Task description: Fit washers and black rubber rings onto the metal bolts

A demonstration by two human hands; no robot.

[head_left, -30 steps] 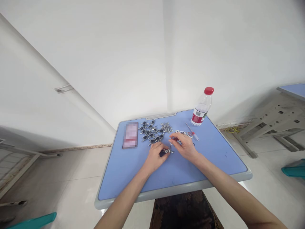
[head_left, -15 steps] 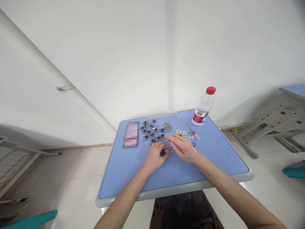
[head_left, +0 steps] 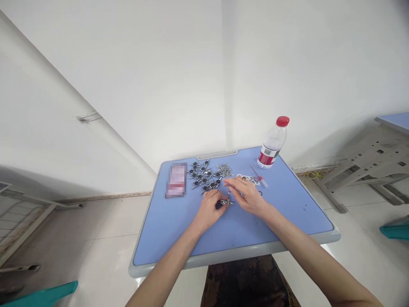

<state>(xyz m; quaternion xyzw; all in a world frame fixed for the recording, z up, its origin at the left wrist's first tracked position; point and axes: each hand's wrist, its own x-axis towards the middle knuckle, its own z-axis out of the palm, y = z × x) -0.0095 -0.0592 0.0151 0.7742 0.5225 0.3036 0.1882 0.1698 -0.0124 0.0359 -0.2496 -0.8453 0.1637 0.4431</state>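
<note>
My left hand (head_left: 211, 208) is closed on a small metal fitting (head_left: 225, 202), pressing it against the blue tabletop; the fingers hide part of it. Just to the right, my right hand (head_left: 246, 195) pinches the top of a thin metal shaft (head_left: 228, 195) that stands upright over the fitting. Its upper end is hidden by the fingers, so its exact kind does not show. Beyond my left hand lie several metal fittings with round black centres (head_left: 204, 175). A heap of small screws (head_left: 225, 169) sits beside them. Flat white metal plates (head_left: 254, 179) lie partly behind my right hand.
A phone (head_left: 176, 180) lies at the table's left. The red-capped bottle (head_left: 271, 145) stands at the back right, near a thin tool with a clear handle (head_left: 263, 182). A dark ring (head_left: 260, 193) is by my right wrist. The wall (head_left: 191, 85) rises behind the table (head_left: 230, 230).
My right hand's fingers have lifted slightly and shifted a little right, showing more of the upright shaft. My left hand keeps its place on the fitting.
</note>
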